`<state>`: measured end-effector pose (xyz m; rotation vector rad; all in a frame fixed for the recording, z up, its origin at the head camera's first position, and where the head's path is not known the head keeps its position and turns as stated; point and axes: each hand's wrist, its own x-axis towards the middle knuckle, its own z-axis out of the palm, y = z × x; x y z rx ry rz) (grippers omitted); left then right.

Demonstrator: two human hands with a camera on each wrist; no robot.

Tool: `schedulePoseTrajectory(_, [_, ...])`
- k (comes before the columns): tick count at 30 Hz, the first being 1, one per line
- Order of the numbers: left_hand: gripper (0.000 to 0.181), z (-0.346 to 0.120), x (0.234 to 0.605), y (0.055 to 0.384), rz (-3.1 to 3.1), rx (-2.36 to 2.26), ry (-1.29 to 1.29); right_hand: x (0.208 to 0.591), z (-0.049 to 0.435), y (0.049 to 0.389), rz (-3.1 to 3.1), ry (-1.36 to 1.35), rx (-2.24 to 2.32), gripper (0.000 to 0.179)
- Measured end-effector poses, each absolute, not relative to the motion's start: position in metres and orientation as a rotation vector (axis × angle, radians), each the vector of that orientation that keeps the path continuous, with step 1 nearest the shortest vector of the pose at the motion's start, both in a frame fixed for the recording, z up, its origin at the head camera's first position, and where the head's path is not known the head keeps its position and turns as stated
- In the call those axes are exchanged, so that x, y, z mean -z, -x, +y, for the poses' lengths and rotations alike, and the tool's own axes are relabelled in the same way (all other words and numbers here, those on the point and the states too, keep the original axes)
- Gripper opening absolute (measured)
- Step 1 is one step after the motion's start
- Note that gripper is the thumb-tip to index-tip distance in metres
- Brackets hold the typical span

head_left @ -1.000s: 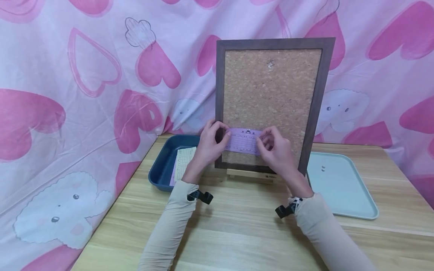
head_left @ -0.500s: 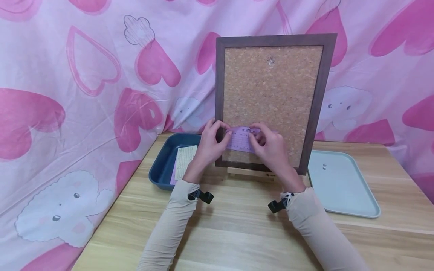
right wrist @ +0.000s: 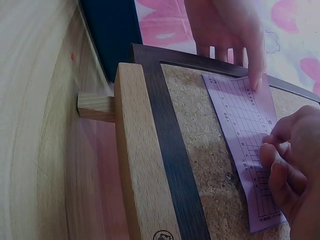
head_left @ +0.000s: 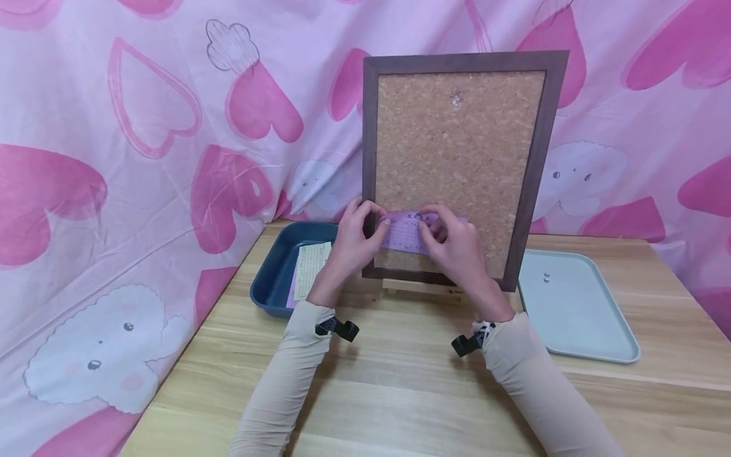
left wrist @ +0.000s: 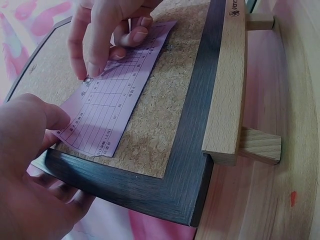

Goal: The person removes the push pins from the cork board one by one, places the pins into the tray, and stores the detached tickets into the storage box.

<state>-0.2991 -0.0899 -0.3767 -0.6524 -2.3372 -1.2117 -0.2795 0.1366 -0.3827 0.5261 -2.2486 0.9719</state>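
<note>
A purple printed form slip (head_left: 403, 236) lies across the lower part of a cork board (head_left: 457, 152) in a dark frame. My left hand (head_left: 353, 244) pinches the slip's left end between thumb and forefinger; in the left wrist view its other fingers reach behind the frame. At the slip's top middle, my right hand (head_left: 459, 246) pinches a small shiny pushpin (left wrist: 88, 80), mostly covered by the fingertips. The slip's right part is largely hidden behind that hand in the head view. Higher up the board sits a clear pushpin (head_left: 455, 98).
The board leans on a wooden easel (left wrist: 227, 85). A dark blue bin (head_left: 265, 289) with yellow and purple slips (head_left: 311, 270) stands at left. A pale tray (head_left: 588, 317) at right bears two small pins (head_left: 546, 277). A pink patterned cloth (head_left: 143, 209) hangs behind.
My right hand has moved left from the slip's right end to the pushpin at its top middle and grips it. The left hand keeps its place.
</note>
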Motion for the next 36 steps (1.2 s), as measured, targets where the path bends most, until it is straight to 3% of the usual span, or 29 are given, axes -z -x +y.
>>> schedulePoseTrajectory(24, [0.015,-0.0924,0.3773,0.3007,-2.352,1.225,0.657,0.3847,0.1338,0.2806,-2.19,-0.514,-1.057,0.023])
schedulePoseTrajectory(36, [0.016,-0.0916,0.3779,0.3003,-2.329,1.219,0.618,0.3891,0.1325,0.2827,-2.112,-0.446,-1.107,0.012])
